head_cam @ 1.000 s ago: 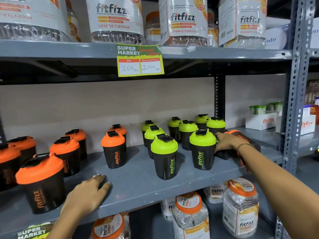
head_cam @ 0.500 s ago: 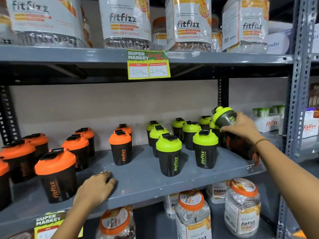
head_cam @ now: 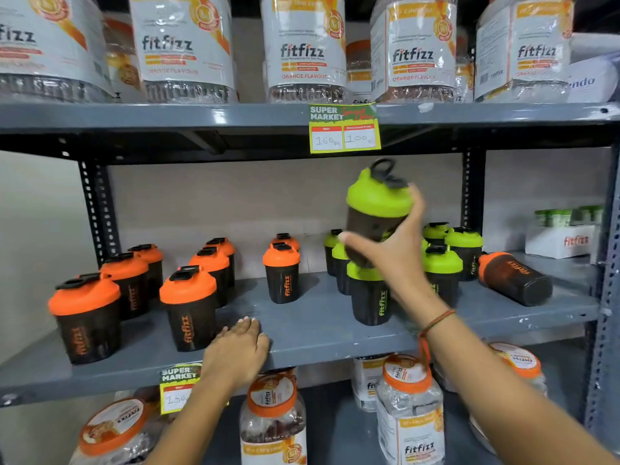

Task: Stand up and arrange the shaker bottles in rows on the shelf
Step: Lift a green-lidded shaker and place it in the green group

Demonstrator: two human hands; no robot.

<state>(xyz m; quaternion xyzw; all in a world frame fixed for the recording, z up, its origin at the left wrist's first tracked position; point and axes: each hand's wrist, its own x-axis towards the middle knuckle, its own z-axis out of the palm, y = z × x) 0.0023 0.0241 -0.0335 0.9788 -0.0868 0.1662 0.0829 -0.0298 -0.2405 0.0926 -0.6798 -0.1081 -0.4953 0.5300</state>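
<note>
My right hand (head_cam: 394,250) grips a green-lidded black shaker bottle (head_cam: 377,203) and holds it upright in the air above the green group (head_cam: 443,266) standing on the grey middle shelf (head_cam: 312,333). Another green-lidded bottle (head_cam: 369,297) stands in front below it. Several orange-lidded bottles (head_cam: 189,307) stand in loose rows on the left, with one (head_cam: 281,271) near the middle. One orange-lidded bottle (head_cam: 515,278) lies on its side at the right. My left hand (head_cam: 238,354) rests flat on the shelf's front edge, holding nothing.
Large fitfizz jars (head_cam: 302,48) fill the shelf above, with a price tag (head_cam: 345,129) on its edge. More jars (head_cam: 411,417) sit on the shelf below. A white box (head_cam: 558,241) with small green tubs stands at the far right, beside the metal upright (head_cam: 609,297).
My right hand has lifted a green-lidded bottle up and leftward from the right end of the shelf. The view has shifted left. My left hand stays on the shelf edge.
</note>
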